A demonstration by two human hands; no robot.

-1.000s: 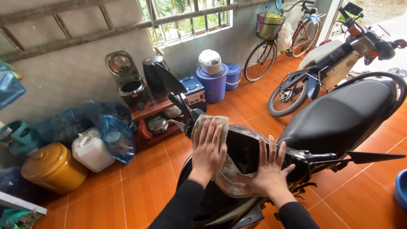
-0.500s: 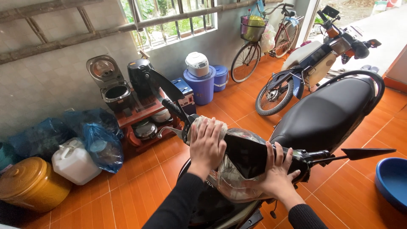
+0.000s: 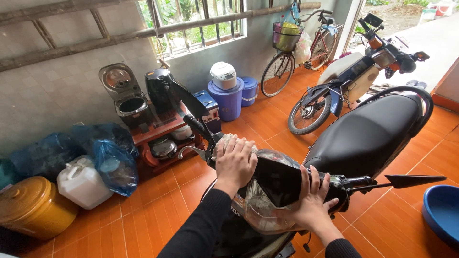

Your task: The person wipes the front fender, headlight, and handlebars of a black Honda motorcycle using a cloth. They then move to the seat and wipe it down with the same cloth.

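Note:
A black motorbike [image 3: 368, 138] stands in front of me, its handlebar head and dark windscreen [image 3: 277, 179] right below. My left hand [image 3: 235, 162] presses a pale cloth [image 3: 224, 141] flat on the left side of the handlebar cover, next to the left grip and brake lever [image 3: 193, 152]. My right hand [image 3: 313, 203] lies open and flat on the right side of the cover, fingers spread, near the right mirror [image 3: 413, 180]. The headlight lens [image 3: 256, 210] shows under my arms.
A low red shelf [image 3: 160, 136] with rice cookers and pots stands by the tiled wall, beside blue plastic bags [image 3: 112, 160], a white jerrycan [image 3: 81, 184] and a yellow pot [image 3: 31, 208]. Blue buckets [image 3: 229, 98], a bicycle [image 3: 299, 55], a second motorbike [image 3: 349, 81] and a blue basin [image 3: 442, 210] stand around.
My left hand has slid with the cloth a little toward the left grip. My view has shifted, so the things on the floor sit differently in frame. My right hand stays on the cover.

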